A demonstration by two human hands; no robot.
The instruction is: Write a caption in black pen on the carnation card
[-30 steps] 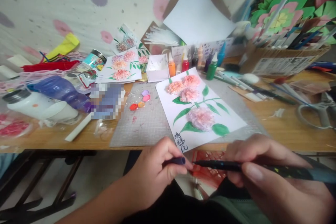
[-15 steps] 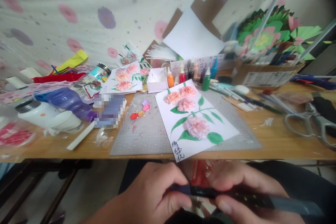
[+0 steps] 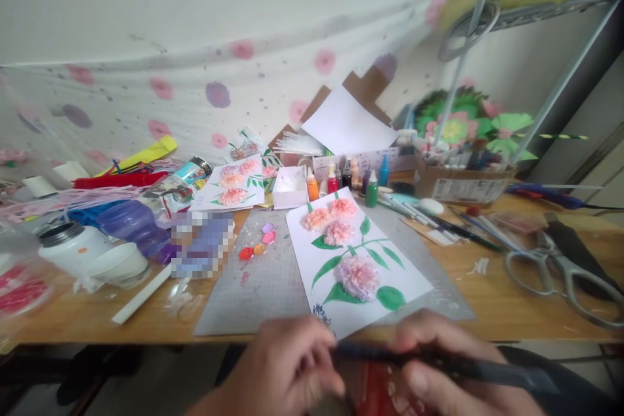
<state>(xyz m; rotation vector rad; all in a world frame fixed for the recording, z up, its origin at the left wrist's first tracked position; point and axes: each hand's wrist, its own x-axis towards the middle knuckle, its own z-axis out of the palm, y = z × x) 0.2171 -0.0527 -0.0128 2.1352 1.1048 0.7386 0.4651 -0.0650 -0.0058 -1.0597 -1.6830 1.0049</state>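
Low in the head view, my left hand (image 3: 283, 370) and my right hand (image 3: 439, 370) meet on a dark brush pen (image 3: 468, 369). The right hand grips the pen's barrel, and the left hand pinches the pen's cap end. Just beyond the hands, a white sheet with pink tissue flowers and green painted leaves (image 3: 348, 253) lies on a grey cutting mat (image 3: 253, 292). Black writing at the sheet's near corner is partly hidden by my left hand.
Paint blobs (image 3: 258, 244) sit on a plastic sheet. Small paint bottles (image 3: 341, 182), a white box (image 3: 290, 187), a second flower picture (image 3: 233, 185), a white jar (image 3: 73, 250), scissors (image 3: 550, 273), pens and a cardboard box of paper flowers (image 3: 463, 175) crowd the wooden table (image 3: 487, 312).
The view has tilted upward, so the table sits lower in frame. The cap in my left hand has come together with the pen tip, where before a gap lay between them.
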